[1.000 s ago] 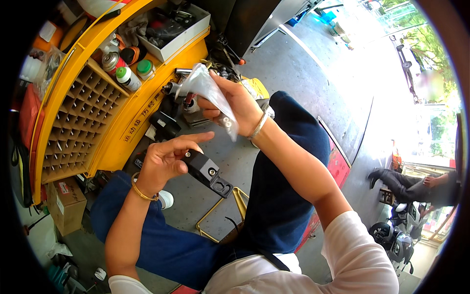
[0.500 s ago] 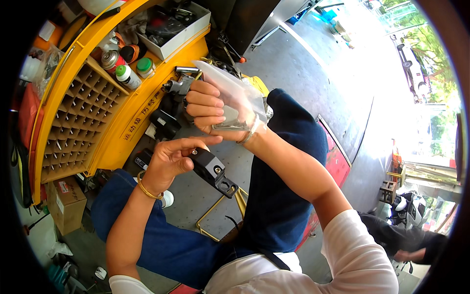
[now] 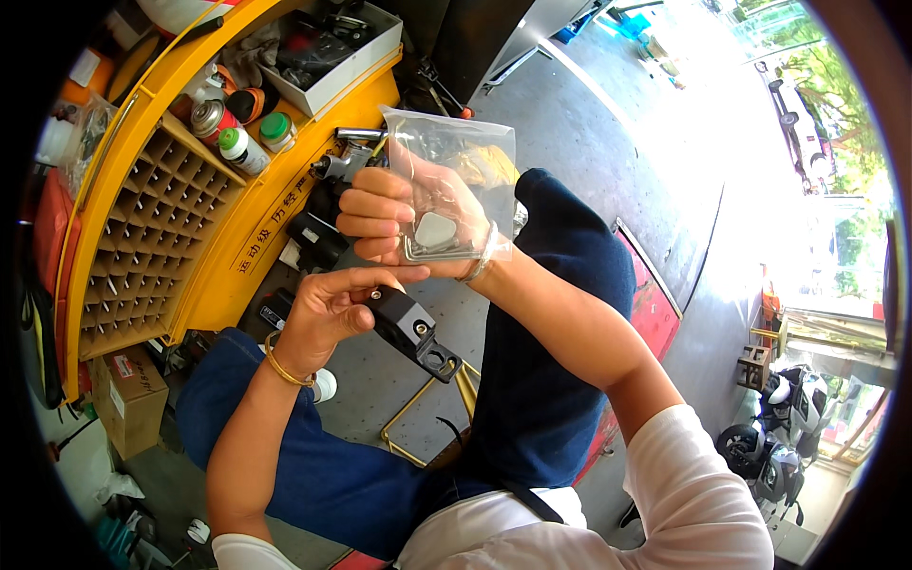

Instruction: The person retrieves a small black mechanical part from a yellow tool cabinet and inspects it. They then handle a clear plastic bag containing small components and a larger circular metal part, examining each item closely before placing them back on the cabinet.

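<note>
My left hand (image 3: 328,313) grips a small black metal bracket (image 3: 415,328) with round holes at its lower end, held above my lap. Just above it, my right hand (image 3: 399,214) holds up a clear plastic bag (image 3: 463,161); small metal parts and a pale flat piece lie in the bag's bottom corner (image 3: 437,233). The two hands almost touch. A gold bangle sits on my left wrist, a clear band on my right.
A yellow tool cabinet (image 3: 237,228) with a grid of small compartments stands at the left, spray cans (image 3: 237,133) and a white tray of parts (image 3: 328,52) on top. A cardboard box (image 3: 128,399) sits on the floor. Scooters (image 3: 779,427) are parked at right.
My right hand has turned and brought the plastic bag down and closer, right over the bracket. My left hand has shifted slightly with the bracket.
</note>
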Demonstrator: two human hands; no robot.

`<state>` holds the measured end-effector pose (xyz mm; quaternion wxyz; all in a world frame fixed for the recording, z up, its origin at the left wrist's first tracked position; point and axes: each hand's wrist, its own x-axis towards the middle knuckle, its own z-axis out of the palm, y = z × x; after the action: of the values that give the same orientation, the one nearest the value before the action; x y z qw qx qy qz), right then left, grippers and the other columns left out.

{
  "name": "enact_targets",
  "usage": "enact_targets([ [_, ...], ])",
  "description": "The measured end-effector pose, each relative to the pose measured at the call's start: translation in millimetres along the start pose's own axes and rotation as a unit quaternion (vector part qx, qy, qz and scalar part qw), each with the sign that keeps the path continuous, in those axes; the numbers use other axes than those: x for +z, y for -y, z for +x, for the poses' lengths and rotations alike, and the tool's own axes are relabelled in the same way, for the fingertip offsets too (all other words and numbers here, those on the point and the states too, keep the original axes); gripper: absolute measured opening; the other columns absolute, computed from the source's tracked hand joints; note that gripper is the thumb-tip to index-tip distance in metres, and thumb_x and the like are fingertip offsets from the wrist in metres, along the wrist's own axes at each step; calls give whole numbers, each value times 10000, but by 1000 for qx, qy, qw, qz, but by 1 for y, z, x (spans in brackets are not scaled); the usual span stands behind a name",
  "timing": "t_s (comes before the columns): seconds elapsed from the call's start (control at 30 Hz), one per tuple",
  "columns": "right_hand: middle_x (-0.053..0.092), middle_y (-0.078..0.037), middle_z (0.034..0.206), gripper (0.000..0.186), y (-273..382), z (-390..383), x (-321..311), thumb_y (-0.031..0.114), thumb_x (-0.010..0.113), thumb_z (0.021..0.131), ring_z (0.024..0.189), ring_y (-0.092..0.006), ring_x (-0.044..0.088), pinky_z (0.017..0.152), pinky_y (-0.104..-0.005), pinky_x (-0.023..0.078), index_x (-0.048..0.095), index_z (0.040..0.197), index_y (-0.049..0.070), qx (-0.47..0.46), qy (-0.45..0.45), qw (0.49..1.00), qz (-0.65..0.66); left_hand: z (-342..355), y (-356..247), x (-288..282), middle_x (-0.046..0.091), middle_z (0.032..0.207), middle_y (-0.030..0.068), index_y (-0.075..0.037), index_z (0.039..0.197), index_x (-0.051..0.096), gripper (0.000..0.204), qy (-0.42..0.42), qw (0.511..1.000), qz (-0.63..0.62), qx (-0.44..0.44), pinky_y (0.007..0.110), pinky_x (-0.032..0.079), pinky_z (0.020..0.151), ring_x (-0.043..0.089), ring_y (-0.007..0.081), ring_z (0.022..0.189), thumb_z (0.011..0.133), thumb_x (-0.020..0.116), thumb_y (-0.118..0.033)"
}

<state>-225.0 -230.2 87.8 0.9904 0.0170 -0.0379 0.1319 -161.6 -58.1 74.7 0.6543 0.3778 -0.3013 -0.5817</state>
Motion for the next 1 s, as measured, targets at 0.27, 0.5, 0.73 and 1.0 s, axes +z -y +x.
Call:
enact_targets([
  [0.27, 335, 19, 640, 475, -2, 0, -4, 505, 315, 927, 654, -122, 330, 673, -273, 342, 329, 629, 135, -7, -2, 999, -35, 1, 1, 2, 548, 1184, 200, 1, 1078, 590, 440, 3, 1000, -7, 8, 225, 469, 798, 567, 97, 885, 767, 693, -292],
  [0.5, 327, 25, 689, 470, -1, 1, -10, 554, 333, 899, 713, -138, 354, 737, -280, 361, 339, 662, 148, 4, 50, 999, -4, 0, -1, 2, 542, 1194, 197, 3, 1081, 590, 444, 4, 1000, -2, 8, 225, 468, 792, 563, 93, 866, 766, 693, -293],
  [0.73, 333, 20, 675, 476, -1, 0, -10, 544, 323, 906, 684, -134, 344, 718, -287, 360, 341, 656, 140, 7, 48, 999, -8, -1, -2, 2, 527, 1209, 209, 13, 1077, 587, 446, 8, 1000, -9, 4, 232, 469, 794, 562, 99, 873, 767, 692, -290],
  [1.0, 330, 16, 666, 480, 0, 1, -9, 544, 372, 895, 682, -133, 352, 703, -285, 383, 344, 647, 134, 31, 66, 997, -5, -1, -1, 3, 523, 1214, 208, 16, 1079, 585, 437, 13, 1000, -7, 5, 234, 469, 804, 563, 104, 890, 776, 684, -282],
])
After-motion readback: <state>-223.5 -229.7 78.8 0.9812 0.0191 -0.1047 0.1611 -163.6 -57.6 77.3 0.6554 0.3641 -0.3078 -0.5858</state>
